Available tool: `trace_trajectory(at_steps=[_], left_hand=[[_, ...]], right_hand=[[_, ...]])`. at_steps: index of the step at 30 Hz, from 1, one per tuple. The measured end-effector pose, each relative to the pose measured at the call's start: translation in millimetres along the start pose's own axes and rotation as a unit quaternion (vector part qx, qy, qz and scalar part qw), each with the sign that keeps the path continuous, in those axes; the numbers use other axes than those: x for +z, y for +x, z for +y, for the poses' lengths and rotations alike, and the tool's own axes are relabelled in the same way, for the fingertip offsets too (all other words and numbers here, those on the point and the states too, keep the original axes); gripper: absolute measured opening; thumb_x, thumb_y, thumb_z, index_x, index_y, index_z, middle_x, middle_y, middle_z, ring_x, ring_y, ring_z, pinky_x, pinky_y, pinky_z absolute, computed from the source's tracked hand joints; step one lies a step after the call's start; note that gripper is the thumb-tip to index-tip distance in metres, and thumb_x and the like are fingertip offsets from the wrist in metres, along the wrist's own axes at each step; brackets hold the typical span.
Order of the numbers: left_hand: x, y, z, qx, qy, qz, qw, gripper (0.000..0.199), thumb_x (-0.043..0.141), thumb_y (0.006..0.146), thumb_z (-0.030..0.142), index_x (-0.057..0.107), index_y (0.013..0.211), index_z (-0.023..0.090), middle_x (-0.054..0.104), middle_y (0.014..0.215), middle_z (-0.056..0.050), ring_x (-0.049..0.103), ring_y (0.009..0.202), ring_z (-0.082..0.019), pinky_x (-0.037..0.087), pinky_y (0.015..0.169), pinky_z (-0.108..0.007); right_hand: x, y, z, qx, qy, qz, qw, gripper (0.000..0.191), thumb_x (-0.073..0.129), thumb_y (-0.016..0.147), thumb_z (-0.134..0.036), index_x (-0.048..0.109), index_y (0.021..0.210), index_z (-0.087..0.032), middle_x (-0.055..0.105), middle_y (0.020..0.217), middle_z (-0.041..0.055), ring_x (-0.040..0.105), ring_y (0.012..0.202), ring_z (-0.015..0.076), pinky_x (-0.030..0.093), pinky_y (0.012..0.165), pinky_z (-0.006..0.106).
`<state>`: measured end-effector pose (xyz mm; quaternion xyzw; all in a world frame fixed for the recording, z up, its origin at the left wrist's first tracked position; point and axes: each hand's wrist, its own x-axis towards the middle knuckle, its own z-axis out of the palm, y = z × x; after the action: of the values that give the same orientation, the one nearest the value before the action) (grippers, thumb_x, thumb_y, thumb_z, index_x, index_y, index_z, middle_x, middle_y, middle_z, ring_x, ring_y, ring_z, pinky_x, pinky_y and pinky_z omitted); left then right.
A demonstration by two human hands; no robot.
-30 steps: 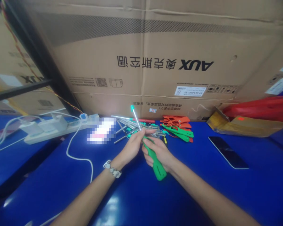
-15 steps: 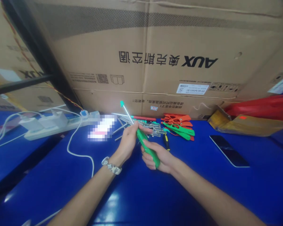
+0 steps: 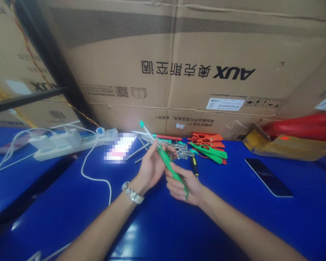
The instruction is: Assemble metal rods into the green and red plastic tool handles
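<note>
My right hand (image 3: 183, 183) is wrapped round the green handle of a long tool (image 3: 167, 161) with a thin metal rod and a teal tip; its kind I cannot make out for certain. My left hand (image 3: 154, 165), with a watch on its wrist, is at the front end of the handle. Its thumb lies along the base of the rod and its fingers curl loosely behind. The tool slants up to the left. Behind it lies a pile of metal rods and clips (image 3: 183, 149). Orange handle parts (image 3: 206, 139) and green handle parts (image 3: 213, 154) lie to the right.
A small yellow-and-black screwdriver (image 3: 194, 166) is just right of my hands. Farther right lie a phone (image 3: 268, 177) and a torn yellow box (image 3: 290, 146) with red plastic. A white power strip (image 3: 70, 145) with cables stands left. A large carton (image 3: 192, 47) forms the back.
My left hand has turned and loosened its fingers, showing more palm. The tool still slants up to the left in my right hand. The whole view has shifted slightly.
</note>
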<state>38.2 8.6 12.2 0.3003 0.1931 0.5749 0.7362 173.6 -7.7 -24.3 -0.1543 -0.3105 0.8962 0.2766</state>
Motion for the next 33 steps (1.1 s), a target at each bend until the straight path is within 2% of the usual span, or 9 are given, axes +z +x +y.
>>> trace_trajectory(at_steps=[5,10,13,16,21,26,30,33], left_hand=[[-3.2,-5,3,-0.008,0.032,-0.037,0.999,0.027,0.054,0.09,0.04,0.062,0.081,0.016,0.071,0.099,-0.01,0.066,0.1,-0.027,0.05,0.094,-0.043],[-12.2,-7,-2,-0.028,0.069,-0.071,0.995,0.024,0.067,0.083,0.034,0.069,0.098,0.015,0.072,0.107,-0.012,0.065,0.109,-0.029,0.049,0.097,-0.042],[-14.2,-9,-6,-0.045,0.082,-0.079,0.993,0.028,0.073,0.083,0.033,0.067,0.106,0.017,0.073,0.104,-0.01,0.067,0.105,-0.026,0.053,0.093,-0.038],[-11.8,-10,-10,-0.036,0.071,-0.057,0.995,0.028,0.074,0.083,0.037,0.066,0.103,0.018,0.073,0.093,-0.006,0.07,0.095,-0.022,0.057,0.086,-0.034],[-5.1,-9,-18,-0.005,0.058,-0.013,0.998,0.029,0.075,0.083,0.041,0.065,0.095,0.016,0.069,0.081,-0.002,0.07,0.082,-0.017,0.059,0.075,-0.028],[-0.8,-8,-23,0.001,0.043,0.021,0.999,0.032,0.073,0.083,0.047,0.06,0.091,0.019,0.069,0.088,-0.001,0.071,0.085,-0.017,0.059,0.074,-0.027],[0.0,-8,-21,0.002,0.057,0.056,0.997,0.036,0.075,0.079,0.049,0.055,0.089,0.02,0.067,0.078,0.002,0.072,0.079,-0.017,0.058,0.069,-0.025],[-3.5,-7,-16,0.016,0.074,0.063,0.995,0.036,0.076,0.078,0.048,0.054,0.089,0.02,0.062,0.07,0.004,0.072,0.077,-0.017,0.057,0.066,-0.023]], right_hand=[[-2,-3,1,0.0,0.028,-0.042,0.999,0.036,0.055,0.094,-0.049,0.048,0.073,-0.019,0.037,0.041,-0.0114,0.023,0.03,0.007,0.03,0.032,0.019],[-4,-6,-2,-0.005,0.058,-0.082,0.995,0.038,0.046,0.098,-0.047,0.042,0.07,-0.021,0.032,0.038,-0.0122,0.019,0.028,0.0072,0.033,0.035,0.019],[-5,-8,-5,-0.013,0.08,-0.136,0.987,0.036,0.047,0.097,-0.045,0.042,0.071,-0.021,0.032,0.037,-0.012,0.02,0.027,0.008,0.033,0.034,0.02],[-4,-8,-4,-0.013,0.094,-0.163,0.982,0.036,0.044,0.097,-0.045,0.043,0.071,-0.021,0.034,0.037,-0.0109,0.023,0.028,0.0089,0.034,0.036,0.021],[0,-5,3,-0.021,0.11,-0.152,0.982,0.044,0.029,0.1,-0.048,0.041,0.067,-0.021,0.035,0.037,-0.0084,0.026,0.029,0.0099,0.04,0.044,0.023],[2,0,6,-0.013,0.122,-0.138,0.983,0.05,0.027,0.098,-0.056,0.033,0.061,-0.022,0.033,0.034,-0.007,0.026,0.03,0.0105,0.04,0.047,0.024],[2,7,6,0.013,0.086,-0.095,0.992,0.055,0.028,0.095,-0.063,0.033,0.059,-0.023,0.04,0.035,-0.0042,0.041,0.034,0.0135,0.044,0.046,0.027],[4,11,10,0.029,-0.038,-0.017,0.999,0.062,0.026,0.089,-0.076,0.041,0.061,-0.022,0.053,0.043,0.0003,0.057,0.041,0.019,0.047,0.045,0.03]])
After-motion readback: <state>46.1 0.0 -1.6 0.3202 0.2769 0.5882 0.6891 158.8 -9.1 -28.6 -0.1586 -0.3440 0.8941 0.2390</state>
